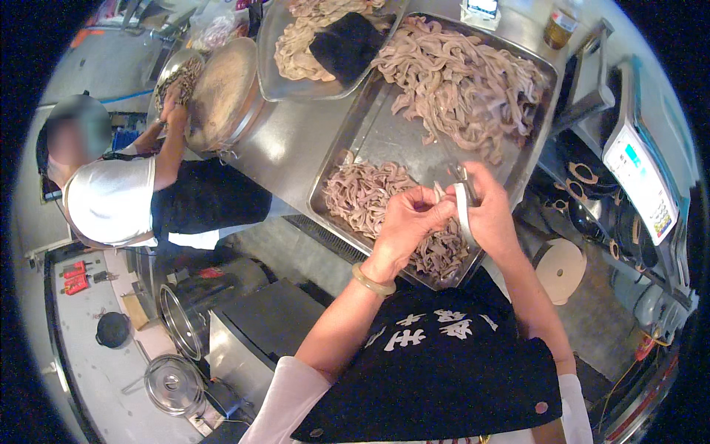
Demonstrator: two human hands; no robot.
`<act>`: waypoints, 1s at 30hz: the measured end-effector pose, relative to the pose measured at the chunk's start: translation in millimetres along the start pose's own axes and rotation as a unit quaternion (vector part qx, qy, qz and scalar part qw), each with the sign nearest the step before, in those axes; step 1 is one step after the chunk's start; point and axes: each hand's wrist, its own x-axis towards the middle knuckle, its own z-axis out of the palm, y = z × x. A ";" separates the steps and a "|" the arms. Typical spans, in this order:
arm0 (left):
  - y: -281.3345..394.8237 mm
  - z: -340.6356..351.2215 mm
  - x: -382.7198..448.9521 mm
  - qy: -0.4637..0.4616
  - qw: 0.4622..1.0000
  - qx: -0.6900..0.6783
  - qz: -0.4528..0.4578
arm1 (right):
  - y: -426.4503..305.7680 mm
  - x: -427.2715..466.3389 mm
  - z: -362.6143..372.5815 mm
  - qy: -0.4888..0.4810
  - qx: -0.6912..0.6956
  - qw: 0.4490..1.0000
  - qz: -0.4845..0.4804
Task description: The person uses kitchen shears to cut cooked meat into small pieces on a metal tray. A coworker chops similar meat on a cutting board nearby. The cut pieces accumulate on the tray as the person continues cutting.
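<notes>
My left hand (413, 219), a bangle on its wrist, pinches the end of a pale strip (438, 191) that looks like animal intestine. Close beside it, my right hand (485, 208) is closed round a pair of scissors with a white handle (462, 211); their blades are hard to make out. Both hands are over the near end of a large metal tray (383, 125). Long, whole strips (460, 83) are heaped at the tray's far end. Shorter pieces (366, 191) lie at the near left, and darker pieces (441, 255) lie under my hands.
At the left a co-worker (116, 194) has both hands in a bowl of food (180, 77) next to a round wooden block (224, 94). Beyond my tray are a clear tub (272, 89) with a black cloth-like item, a phone (481, 8) and a bottle (560, 28). A scale (640, 177) stands right.
</notes>
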 end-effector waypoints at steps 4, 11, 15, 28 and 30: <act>2.7 -9.7 1.3 -0.023 0.994 -0.090 -0.065 | -1.9 5.1 -7.0 -0.030 0.045 0.998 0.032; 1.2 -10.2 3.3 0.037 0.971 -0.231 -0.053 | -9.9 -9.1 -11.4 0.030 -0.167 0.985 -0.010; 2.1 -17.0 10.2 0.092 0.956 -0.277 -0.025 | -19.5 -42.6 -25.8 -0.001 -0.293 0.956 -0.002; -13.8 -1.7 10.6 0.060 0.978 -0.202 0.007 | -4.9 -54.4 -27.3 0.001 -0.329 0.943 -0.053; -13.7 -1.1 10.2 0.058 0.980 -0.192 0.001 | -4.9 -54.0 -27.9 0.003 -0.327 0.943 -0.059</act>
